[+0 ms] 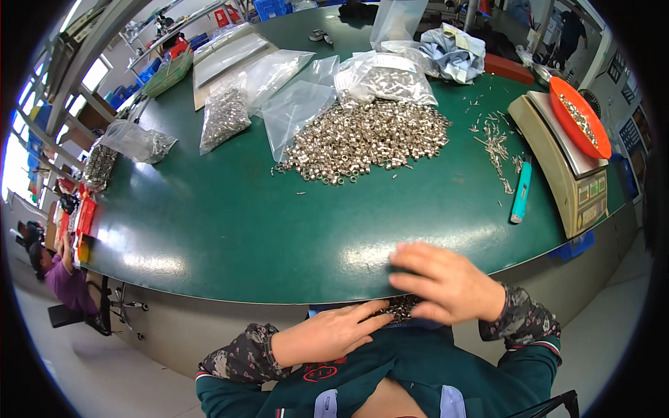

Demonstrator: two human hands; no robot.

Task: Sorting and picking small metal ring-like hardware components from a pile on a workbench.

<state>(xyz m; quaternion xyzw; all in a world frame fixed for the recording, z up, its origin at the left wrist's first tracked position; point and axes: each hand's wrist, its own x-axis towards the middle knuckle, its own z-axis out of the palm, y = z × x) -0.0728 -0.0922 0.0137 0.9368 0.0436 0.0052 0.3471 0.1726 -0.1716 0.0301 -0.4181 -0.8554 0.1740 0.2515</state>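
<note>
My left hand [333, 334] lies with fingers stretched out, the fingertips touching dark small metal parts [398, 309] below the table's near edge. Those parts sit in a blue container, mostly hidden by my hands and the table. Over the edge, to the right of the parts, hovers my right hand [440, 284], its fingers apart and slightly blurred, with nothing visible in them. Beyond both hands, a large heap of shiny small metal rings [369, 139] is spread on the green table [265, 230].
A scale [568, 164] carrying an orange bowl [580, 117] stands at the right. Beside it lie a teal box cutter [521, 191] and loose metal pins [495, 146]. Plastic bags of parts [226, 115] rest at the back left. A person in purple [68, 284] sits far left.
</note>
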